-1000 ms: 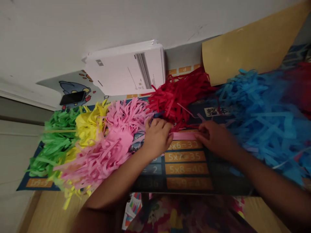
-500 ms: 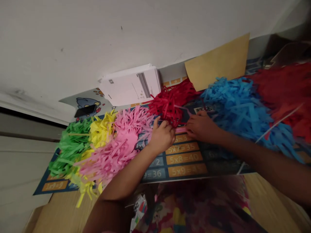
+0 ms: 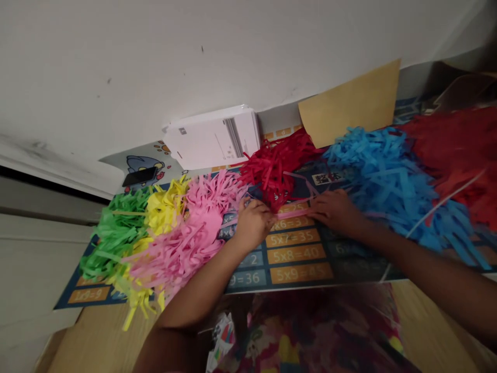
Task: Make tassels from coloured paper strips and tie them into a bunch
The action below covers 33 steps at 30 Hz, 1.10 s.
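Observation:
My left hand (image 3: 254,224) and my right hand (image 3: 334,211) are on a printed multiplication mat (image 3: 298,254), with a thin pink paper strip (image 3: 293,212) stretched between them. Each hand seems to pinch one end of it. My left hand is nearest a heap of shredded red paper (image 3: 274,171) and a pink paper fringe (image 3: 182,246). My right hand lies beside a mass of blue paper strips (image 3: 382,186). Yellow paper strips (image 3: 165,211) and green paper strips (image 3: 116,238) lie further left.
A deeper red paper mass (image 3: 454,160) lies at the far right. A kraft paper sheet (image 3: 349,103) and a white paper stack (image 3: 213,137) stand against the wall (image 3: 194,52). A black phone (image 3: 140,176) lies at the back left. A floral cloth (image 3: 322,331) lies below the wooden table edge (image 3: 430,321).
My right hand has moved rightward, away from my left hand, so more of the pink strip shows between them. The view has shifted only slightly.

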Each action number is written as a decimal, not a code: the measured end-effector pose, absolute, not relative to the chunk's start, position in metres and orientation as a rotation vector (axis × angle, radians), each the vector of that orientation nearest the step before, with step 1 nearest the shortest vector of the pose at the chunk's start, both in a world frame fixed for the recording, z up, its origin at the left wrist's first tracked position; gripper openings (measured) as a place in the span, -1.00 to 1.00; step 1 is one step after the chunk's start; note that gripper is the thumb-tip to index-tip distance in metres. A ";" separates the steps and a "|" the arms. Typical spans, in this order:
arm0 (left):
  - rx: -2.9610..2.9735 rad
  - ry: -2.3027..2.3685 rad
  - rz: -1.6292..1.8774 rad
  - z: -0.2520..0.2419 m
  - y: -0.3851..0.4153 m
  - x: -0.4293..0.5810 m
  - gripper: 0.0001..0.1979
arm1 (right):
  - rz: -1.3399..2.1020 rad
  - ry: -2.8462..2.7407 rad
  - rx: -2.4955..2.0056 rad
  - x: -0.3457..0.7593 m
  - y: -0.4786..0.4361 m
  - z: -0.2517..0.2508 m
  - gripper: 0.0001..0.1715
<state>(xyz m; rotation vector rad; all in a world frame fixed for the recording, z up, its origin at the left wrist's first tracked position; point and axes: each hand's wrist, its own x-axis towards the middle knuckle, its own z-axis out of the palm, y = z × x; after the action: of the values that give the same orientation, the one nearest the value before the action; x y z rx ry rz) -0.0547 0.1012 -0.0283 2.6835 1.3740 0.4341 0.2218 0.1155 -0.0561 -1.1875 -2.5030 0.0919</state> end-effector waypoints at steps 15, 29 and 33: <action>2.470 1.599 0.324 -0.028 0.105 -0.053 -0.76 | 0.462 -2.385 -1.487 0.218 0.126 -0.055 -0.72; 3.003 1.270 0.352 -0.021 0.101 -0.050 -0.86 | -0.161 -2.593 -1.118 0.206 0.111 -0.034 -0.81; 3.077 1.199 0.266 -0.015 0.098 -0.045 -0.79 | -0.333 -2.742 -0.852 0.198 0.113 -0.026 -0.74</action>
<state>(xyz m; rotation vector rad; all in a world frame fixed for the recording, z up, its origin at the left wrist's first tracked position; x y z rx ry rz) -0.0448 0.0977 -0.0148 3.0765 1.1991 0.2656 0.1983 0.1131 -0.0258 -0.8524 -2.7424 -0.3331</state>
